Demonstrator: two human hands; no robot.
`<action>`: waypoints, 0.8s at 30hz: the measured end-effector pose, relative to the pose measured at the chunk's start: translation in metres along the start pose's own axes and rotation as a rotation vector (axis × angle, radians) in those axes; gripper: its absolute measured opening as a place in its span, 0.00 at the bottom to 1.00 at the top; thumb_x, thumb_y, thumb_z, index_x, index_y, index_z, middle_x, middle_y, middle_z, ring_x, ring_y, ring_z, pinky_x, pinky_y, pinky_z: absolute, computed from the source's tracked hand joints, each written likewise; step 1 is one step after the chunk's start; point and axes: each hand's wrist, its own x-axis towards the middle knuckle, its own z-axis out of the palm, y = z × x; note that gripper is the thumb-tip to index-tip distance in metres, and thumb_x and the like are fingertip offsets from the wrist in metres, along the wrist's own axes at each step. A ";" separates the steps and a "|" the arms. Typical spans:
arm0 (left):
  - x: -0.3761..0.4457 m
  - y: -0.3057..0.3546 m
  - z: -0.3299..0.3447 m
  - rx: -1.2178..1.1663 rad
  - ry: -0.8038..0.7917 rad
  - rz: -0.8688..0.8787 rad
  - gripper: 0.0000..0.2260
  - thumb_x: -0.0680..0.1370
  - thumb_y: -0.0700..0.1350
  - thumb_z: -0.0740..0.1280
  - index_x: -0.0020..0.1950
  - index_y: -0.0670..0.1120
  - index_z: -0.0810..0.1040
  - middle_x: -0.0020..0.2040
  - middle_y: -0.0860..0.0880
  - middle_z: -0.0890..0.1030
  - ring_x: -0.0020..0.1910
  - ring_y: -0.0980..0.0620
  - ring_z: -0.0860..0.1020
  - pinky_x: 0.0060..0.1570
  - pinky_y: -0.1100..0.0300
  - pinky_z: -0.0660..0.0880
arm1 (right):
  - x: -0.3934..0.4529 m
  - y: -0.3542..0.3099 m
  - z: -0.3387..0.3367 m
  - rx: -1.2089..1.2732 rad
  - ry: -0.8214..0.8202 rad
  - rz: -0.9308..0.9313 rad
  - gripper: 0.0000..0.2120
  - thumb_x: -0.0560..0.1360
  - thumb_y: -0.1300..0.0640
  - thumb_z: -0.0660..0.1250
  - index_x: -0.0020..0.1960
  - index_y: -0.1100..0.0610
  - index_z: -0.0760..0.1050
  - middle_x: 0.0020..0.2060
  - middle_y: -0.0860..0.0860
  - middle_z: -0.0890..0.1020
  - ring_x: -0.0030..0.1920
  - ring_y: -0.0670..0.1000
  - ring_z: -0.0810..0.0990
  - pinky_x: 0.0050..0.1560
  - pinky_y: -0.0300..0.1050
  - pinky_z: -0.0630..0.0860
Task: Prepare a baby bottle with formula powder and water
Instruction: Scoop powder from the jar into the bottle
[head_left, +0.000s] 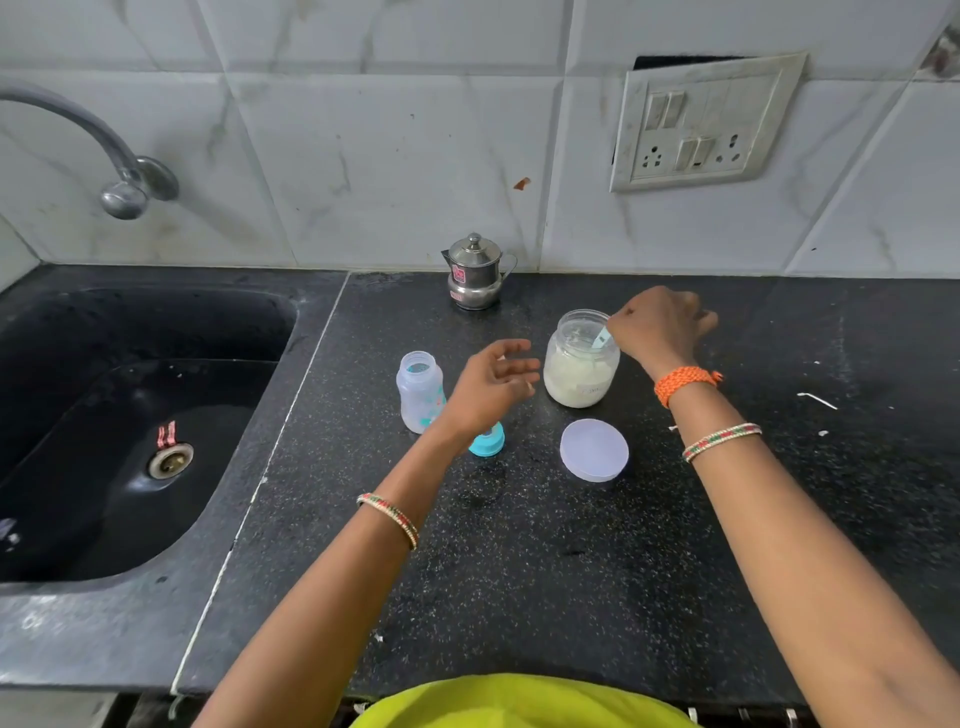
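Scooping: powder is being reached for inside the formula jar (582, 361), centre right of the frame.
Right hand (660, 325): a scoop (602, 338) is apparently being pinched at the jar mouth; the grip is blurred.
Left hand (493, 382): is being held spread, gripping nothing.
Bottle (420, 391): is standing upright and uncapped, left of the jar, nearer the left hand.
Lid (594, 450): is lying flat below the jar.
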 end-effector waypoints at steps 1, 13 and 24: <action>0.004 -0.001 0.008 0.017 -0.028 -0.027 0.23 0.75 0.26 0.60 0.70 0.37 0.64 0.61 0.40 0.76 0.57 0.45 0.78 0.54 0.58 0.76 | 0.001 -0.003 0.000 -0.056 -0.020 -0.056 0.07 0.70 0.59 0.65 0.39 0.58 0.81 0.46 0.56 0.81 0.61 0.60 0.68 0.62 0.58 0.59; 0.023 -0.011 0.027 0.046 -0.046 -0.131 0.27 0.76 0.26 0.57 0.74 0.34 0.56 0.72 0.35 0.66 0.70 0.41 0.69 0.69 0.48 0.67 | 0.002 -0.018 0.000 -0.115 -0.286 -0.054 0.07 0.72 0.55 0.65 0.45 0.58 0.75 0.58 0.59 0.77 0.67 0.61 0.66 0.66 0.58 0.57; 0.019 -0.001 0.012 0.002 0.010 -0.030 0.25 0.76 0.27 0.59 0.72 0.40 0.63 0.67 0.38 0.72 0.65 0.44 0.74 0.57 0.61 0.74 | 0.013 0.008 -0.023 0.397 -0.266 0.240 0.08 0.68 0.54 0.66 0.42 0.59 0.77 0.53 0.57 0.79 0.62 0.62 0.73 0.69 0.64 0.59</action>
